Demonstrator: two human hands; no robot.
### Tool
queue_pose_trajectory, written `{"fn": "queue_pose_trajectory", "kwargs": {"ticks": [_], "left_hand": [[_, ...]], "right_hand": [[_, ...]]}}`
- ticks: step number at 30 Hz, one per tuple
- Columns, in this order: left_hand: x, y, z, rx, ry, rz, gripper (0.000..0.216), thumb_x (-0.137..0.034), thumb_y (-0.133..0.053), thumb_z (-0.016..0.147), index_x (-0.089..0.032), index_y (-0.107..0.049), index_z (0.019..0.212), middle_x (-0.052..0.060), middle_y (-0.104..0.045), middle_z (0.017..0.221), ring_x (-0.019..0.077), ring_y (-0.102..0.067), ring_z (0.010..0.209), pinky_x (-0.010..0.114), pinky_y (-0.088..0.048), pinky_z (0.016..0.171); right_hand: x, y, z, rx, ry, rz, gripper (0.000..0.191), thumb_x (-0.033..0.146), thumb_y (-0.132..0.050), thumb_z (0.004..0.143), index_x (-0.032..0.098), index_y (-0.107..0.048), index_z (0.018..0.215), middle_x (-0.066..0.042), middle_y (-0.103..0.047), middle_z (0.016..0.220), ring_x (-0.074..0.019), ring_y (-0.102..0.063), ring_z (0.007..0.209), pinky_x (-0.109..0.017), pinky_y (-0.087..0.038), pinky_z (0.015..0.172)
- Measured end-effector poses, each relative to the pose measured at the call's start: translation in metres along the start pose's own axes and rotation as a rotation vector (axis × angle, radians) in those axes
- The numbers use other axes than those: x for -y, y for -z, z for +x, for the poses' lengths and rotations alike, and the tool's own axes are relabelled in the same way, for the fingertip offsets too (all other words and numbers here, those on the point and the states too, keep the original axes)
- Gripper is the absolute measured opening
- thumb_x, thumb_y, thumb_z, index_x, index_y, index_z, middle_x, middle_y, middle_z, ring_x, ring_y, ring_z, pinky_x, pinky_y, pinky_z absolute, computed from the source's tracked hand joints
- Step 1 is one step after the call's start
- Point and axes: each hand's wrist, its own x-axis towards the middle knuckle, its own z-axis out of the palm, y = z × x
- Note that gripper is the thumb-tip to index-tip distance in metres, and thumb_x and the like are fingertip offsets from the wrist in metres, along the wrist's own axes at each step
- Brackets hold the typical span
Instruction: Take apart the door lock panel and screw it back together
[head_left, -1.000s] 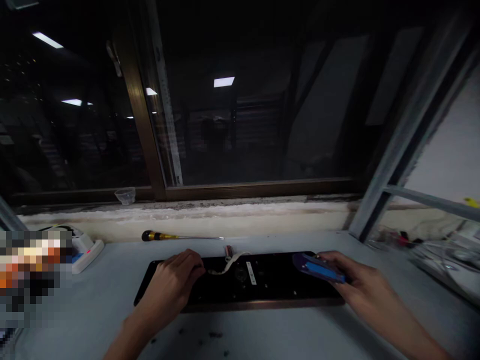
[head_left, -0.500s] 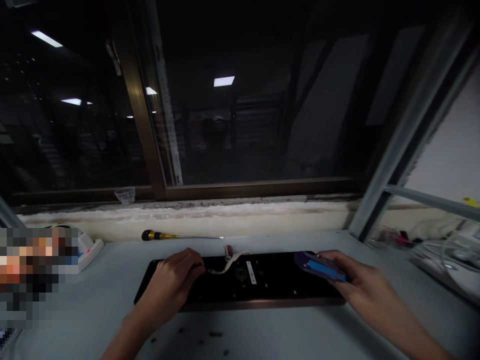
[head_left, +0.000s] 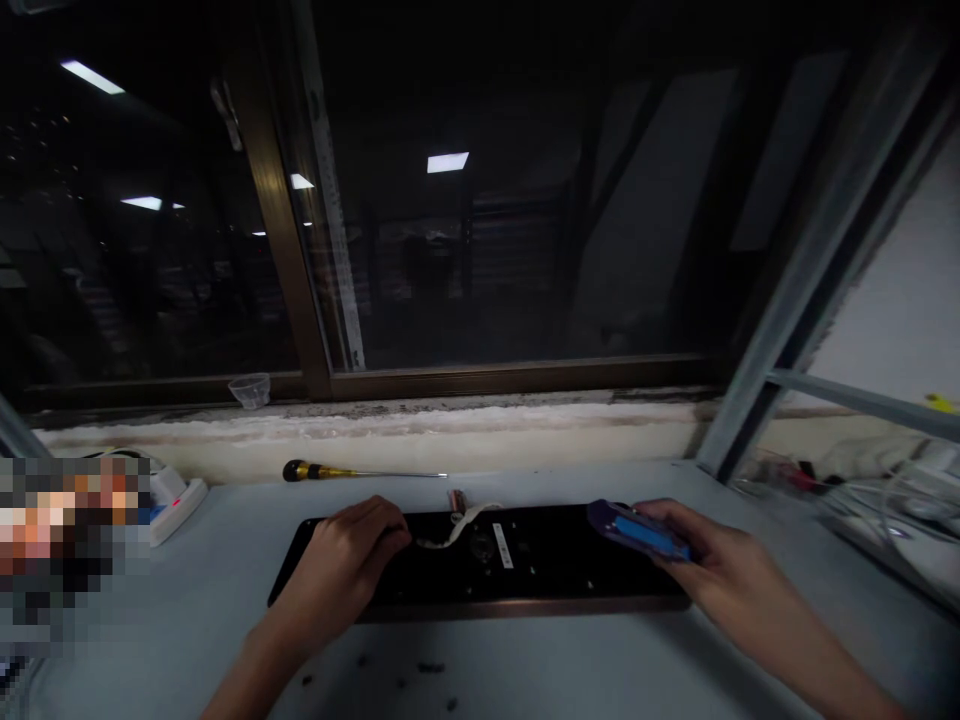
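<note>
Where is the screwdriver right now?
In the head view, the screwdriver lies left of centre on the table, just beyond the black panel and near the wall.

No lettering can be read. In the lower middle of the frame, a white label (head_left: 503, 546) on the black panel (head_left: 559, 575) bears dark print, too small to make out.

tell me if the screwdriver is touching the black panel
Apart. The head view shows a strip of grey tabletop between the screwdriver and the far edge of the black panel.
</note>
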Motion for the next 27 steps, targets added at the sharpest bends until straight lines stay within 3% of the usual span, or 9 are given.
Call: {"fn": "queue_pose_trajectory", "kwargs": {"ticks": [18,22,27], "left_hand": [[-0.0011,0.0010,-0.0008,-0.037,-0.012,0.018,0.022,-0.026,-0.036,0.088,-0.019,-0.055,0.080,0.003,-0.063,0.081,0.0149,-0.058,0.075,0.026,-0.043,0.069],[-0.0029,0.0026,0.0009,0.010,0.034,0.001,0.021,-0.027,-0.037,0.088,-0.020,-0.056,0.081,0.002,-0.063,0.082,0.0147,-0.059,0.076,0.026,-0.043,0.069],[-0.0052,0.0048,0.0027,0.040,0.066,0.001,0.023,-0.029,-0.036,0.088,-0.020,-0.056,0.081,0.001,-0.063,0.082,0.0145,-0.060,0.076,0.025,-0.042,0.068]], "right_hand": [[0.0057,0.0032,-0.0010,0.013,0.003,-0.002,0.022,0.027,-0.049,0.061,0.019,-0.062,0.078,-0.002,-0.065,0.068,-0.0190,-0.058,0.064,-0.027,-0.044,0.059],[0.0041,0.0032,-0.0008,0.021,0.013,0.003,0.021,0.025,-0.050,0.061,0.020,-0.062,0.078,-0.001,-0.064,0.068,-0.0187,-0.057,0.062,-0.028,-0.044,0.058],[0.0068,0.0043,0.0035,0.021,-0.020,0.005,0.024,0.037,-0.053,0.065,0.019,-0.062,0.078,-0.003,-0.064,0.066,-0.0195,-0.058,0.061,-0.029,-0.045,0.055]]}}
